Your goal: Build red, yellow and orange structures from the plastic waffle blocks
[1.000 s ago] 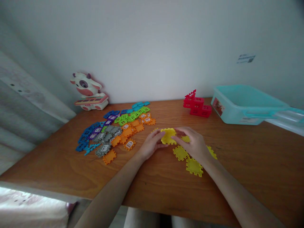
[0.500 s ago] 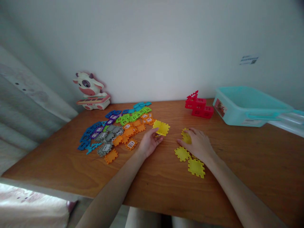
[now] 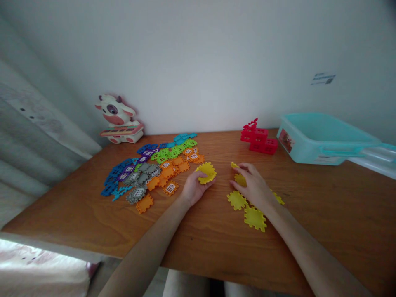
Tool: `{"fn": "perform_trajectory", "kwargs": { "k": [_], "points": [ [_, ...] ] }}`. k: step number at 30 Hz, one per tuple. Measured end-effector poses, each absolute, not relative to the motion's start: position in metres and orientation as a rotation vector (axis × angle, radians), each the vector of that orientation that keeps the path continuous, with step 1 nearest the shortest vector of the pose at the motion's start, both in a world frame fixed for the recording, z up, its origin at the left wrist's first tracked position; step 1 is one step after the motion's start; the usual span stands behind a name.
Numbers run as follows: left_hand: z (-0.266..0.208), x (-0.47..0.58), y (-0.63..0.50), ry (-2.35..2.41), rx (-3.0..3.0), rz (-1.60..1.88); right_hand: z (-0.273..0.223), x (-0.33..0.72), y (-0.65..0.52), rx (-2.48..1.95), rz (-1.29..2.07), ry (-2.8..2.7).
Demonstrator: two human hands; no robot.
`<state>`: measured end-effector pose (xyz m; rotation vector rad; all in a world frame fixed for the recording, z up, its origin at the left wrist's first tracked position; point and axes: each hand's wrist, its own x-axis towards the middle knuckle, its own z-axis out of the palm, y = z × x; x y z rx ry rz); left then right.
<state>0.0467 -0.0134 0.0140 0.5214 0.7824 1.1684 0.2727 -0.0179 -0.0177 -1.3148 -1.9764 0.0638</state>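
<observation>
Now left hand (image 3: 194,187) grips yellow tile (image 3: 206,172), flat w/ notched edges.

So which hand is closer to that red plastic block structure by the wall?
The right hand: it lies just in front of the red plastic block structure, while the left hand is farther off to its left.

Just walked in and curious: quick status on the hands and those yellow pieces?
Left hand grips one yellow tile. Right hand pinches another yellow tile in its fingers. Loose yellow tiles lie by the right wrist; nothing between the hands.
</observation>
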Motion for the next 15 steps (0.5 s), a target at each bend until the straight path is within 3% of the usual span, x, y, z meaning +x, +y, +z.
{"fn": "perform_trajectory", "kwargs": {
  "k": [7, 15],
  "points": [
    [0.007, 0.052, -0.018, 0.815, 0.784, 1.126, -0.006, 0.273, -0.02, -1.295, -0.008, -1.822],
    [0.005, 0.058, -0.026, 0.998, 1.086, 1.081, -0.003, 0.262, -0.025, -1.261, 0.38, -1.507]
  ]
}}
